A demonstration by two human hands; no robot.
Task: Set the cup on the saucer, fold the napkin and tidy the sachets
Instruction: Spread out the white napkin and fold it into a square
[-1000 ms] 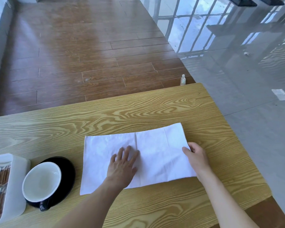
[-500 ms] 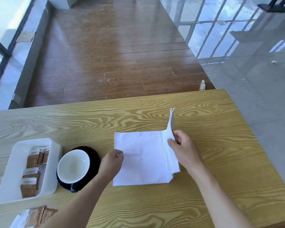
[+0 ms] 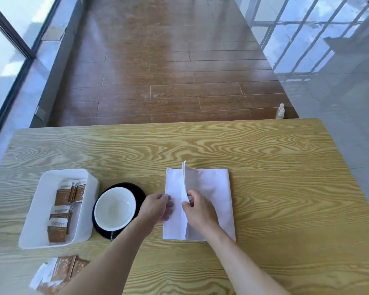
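A white napkin (image 3: 211, 194) lies folded on the wooden table (image 3: 264, 167), with one flap standing up along its middle. My right hand (image 3: 197, 208) pinches that raised flap between thumb and fingers. My left hand (image 3: 158, 206) rests on the napkin's left edge, its fingers curled. Left of the napkin, a white cup (image 3: 114, 208) sits on a black saucer (image 3: 140, 191). A white tray (image 3: 41, 211) further left holds several brown sachets (image 3: 61, 211). More brown sachets (image 3: 60, 271) lie loose on the table near the front edge.
The table's far edge runs across the middle of the view, with wooden floor beyond. A small bottle (image 3: 280, 111) stands on the floor past the far right corner. Glass panels and grey tiles lie to the right.
My right hand has carried the napkin's flap leftward across the cloth. My left hand stays at the left edge. The camera has swung left, bringing the whole tray and loose sachets into view.
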